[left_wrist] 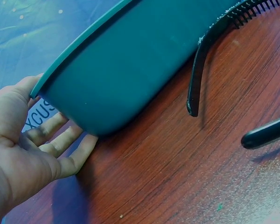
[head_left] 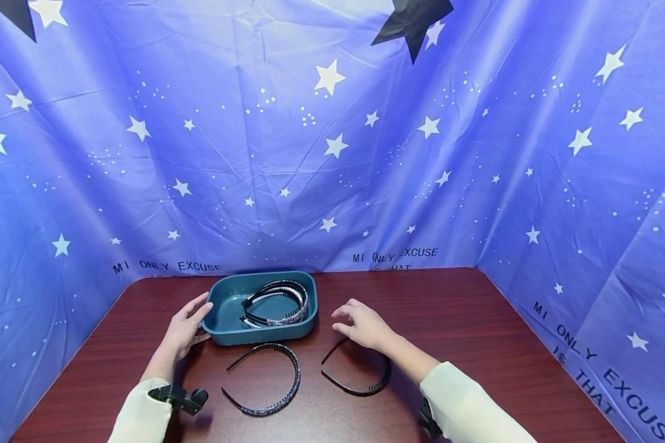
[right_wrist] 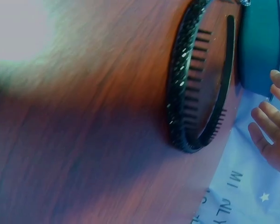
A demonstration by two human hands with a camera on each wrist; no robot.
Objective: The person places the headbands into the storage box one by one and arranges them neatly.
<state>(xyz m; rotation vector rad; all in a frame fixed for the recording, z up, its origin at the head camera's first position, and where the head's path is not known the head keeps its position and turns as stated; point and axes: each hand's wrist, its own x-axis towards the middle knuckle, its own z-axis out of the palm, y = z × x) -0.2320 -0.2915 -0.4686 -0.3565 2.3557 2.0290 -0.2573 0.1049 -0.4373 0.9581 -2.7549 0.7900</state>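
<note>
A teal plastic basin stands at the back left of the table, with several headbands lying in its right half. My left hand grips the basin's left end, thumb at the rim and the other fingers against the outer wall and base. My right hand is to the right of the basin, fingers loosely bent and holding nothing. Just below that hand, partly covered by it, lies a black toothed headband. Another headband, dark and glittery, lies in front of the basin; its ends point left.
The dark red wooden table carries these things. Blue star-printed cloth hangs close behind its back edge and along both sides. A black wrist camera is strapped at the left sleeve.
</note>
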